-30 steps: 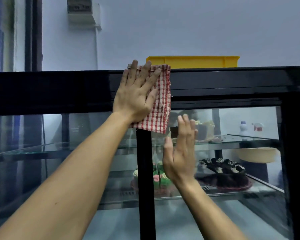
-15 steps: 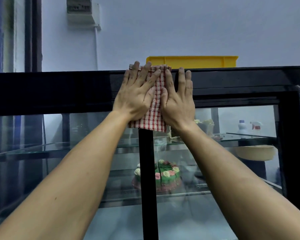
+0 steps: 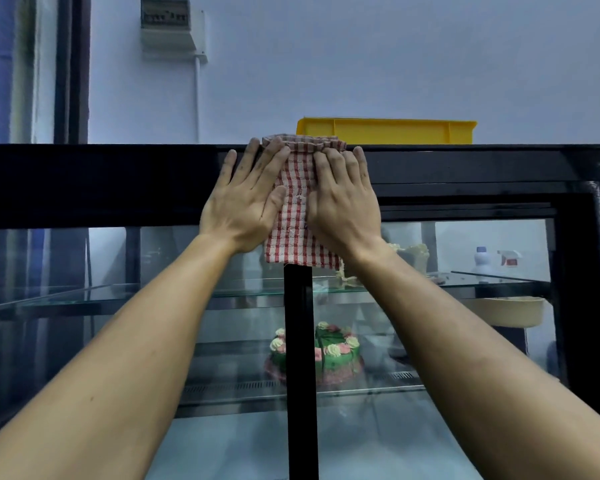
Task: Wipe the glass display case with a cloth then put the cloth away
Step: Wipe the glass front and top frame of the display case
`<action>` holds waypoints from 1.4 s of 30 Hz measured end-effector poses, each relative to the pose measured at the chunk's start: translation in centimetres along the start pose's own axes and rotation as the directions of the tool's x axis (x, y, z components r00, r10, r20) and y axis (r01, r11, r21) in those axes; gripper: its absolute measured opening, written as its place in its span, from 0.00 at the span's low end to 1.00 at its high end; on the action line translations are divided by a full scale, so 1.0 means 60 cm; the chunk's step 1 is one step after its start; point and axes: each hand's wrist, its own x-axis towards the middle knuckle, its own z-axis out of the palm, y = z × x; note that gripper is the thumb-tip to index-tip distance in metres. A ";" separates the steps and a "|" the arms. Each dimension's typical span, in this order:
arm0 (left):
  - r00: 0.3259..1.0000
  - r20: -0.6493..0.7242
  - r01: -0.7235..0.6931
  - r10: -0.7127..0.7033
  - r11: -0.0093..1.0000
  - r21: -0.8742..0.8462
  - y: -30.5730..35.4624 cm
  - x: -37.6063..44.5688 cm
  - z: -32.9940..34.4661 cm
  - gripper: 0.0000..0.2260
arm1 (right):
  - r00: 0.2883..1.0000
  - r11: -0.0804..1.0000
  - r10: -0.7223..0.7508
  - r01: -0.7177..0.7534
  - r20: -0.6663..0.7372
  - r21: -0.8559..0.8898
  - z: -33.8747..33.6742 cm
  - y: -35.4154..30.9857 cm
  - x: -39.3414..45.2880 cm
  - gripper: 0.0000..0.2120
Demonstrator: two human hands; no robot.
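Two hands press one red-and-white checked cloth [image 3: 294, 216] flat against the black top band of the glass display case [image 3: 101, 185]. The left hand [image 3: 245, 206] lies on the cloth's left edge, fingers straight and spread; the right hand [image 3: 342, 206] covers its right side, fingers straight and close together. The cloth's upper end bunches over the case's top edge, and its lower end hangs onto the glass above the one black centre post [image 3: 300, 375]. Inside, I count one green cake [image 3: 336, 355] with pink and cream rosettes on the lower shelf. One yellow tray [image 3: 387, 131] sits on top of the case, just behind the cloth. Two bottles [image 3: 484, 261] show through the glass at right.
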 end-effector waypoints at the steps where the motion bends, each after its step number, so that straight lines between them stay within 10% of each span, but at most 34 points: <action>1: 1.000 -0.016 0.005 -0.005 1.000 -0.020 0.000 -0.001 0.000 0.27 | 0.999 0.999 0.045 -0.045 0.007 0.004 -0.001 -0.014 0.001 0.27; 14: 0.990 -0.111 0.074 -0.089 0.988 -0.137 0.001 -0.006 0.003 0.25 | 0.966 0.940 0.212 -0.243 0.145 0.241 0.027 -0.047 -0.007 0.35; 20: 0.994 -0.103 0.024 -0.026 0.999 -0.026 -0.004 -0.009 0.011 0.26 | 0.981 0.990 0.102 -0.116 0.163 0.078 0.022 0.001 -0.019 0.32; 25: 0.997 -0.073 0.000 0.003 0.999 0.044 -0.003 -0.010 0.018 0.27 | 0.949 0.952 0.295 -0.302 0.110 0.047 0.023 0.051 -0.033 0.32; 42: 0.993 -0.101 0.060 -0.054 0.997 0.051 0.017 -0.029 0.027 0.28 | 0.972 0.988 0.139 -0.148 0.191 0.035 0.047 -0.018 -0.259 0.31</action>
